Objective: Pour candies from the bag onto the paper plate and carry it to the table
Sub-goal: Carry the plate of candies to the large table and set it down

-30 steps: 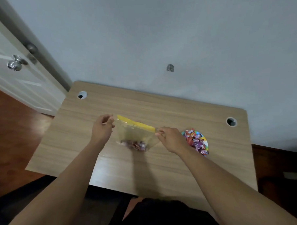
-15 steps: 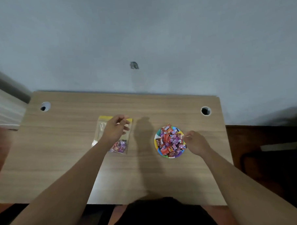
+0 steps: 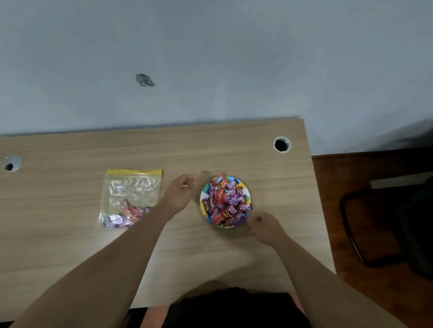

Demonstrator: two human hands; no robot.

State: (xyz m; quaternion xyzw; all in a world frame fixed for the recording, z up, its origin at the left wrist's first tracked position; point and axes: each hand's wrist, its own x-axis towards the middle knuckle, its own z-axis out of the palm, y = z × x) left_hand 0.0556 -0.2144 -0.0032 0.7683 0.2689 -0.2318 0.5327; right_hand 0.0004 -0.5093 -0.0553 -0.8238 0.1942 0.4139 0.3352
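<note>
Pouring looks done: bag lies flat on the desk, few candies left inside. Heaped plate sits between both hands. Left hand loosely curled, empty; right hand at the rim, grip unclear. Next: lift plate level.

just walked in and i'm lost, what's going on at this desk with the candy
A person is reaching with both bare hands for a paper plate heaped with wrapped candies on a wooden desk. The left hand is at the plate's left edge and the right hand at its near right edge; neither clearly grips it yet. The zip bag lies flat to the left with a few candies left inside. The plate has not been lifted.
</note>
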